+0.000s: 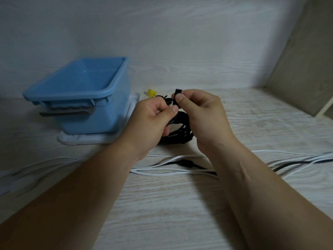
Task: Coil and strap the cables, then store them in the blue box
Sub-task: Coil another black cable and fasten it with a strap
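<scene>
A coiled black cable [180, 130] hangs just above the wooden surface between my hands. My left hand [153, 120] grips the coil at its upper part. My right hand [200, 112] pinches a short black strap [177, 96] between thumb and forefinger, its end sticking up above the coil. The blue box [81, 94] stands to the left, open at the top, with nothing visible inside. Loose white cables [171, 171] and a black cable [191, 164] lie across the surface nearer to me, under my forearms.
The blue box sits on a white lid or tray [86, 139]. A small yellow object [151, 92] lies behind my hands by the back wall. A side panel [302, 60] closes the space on the right.
</scene>
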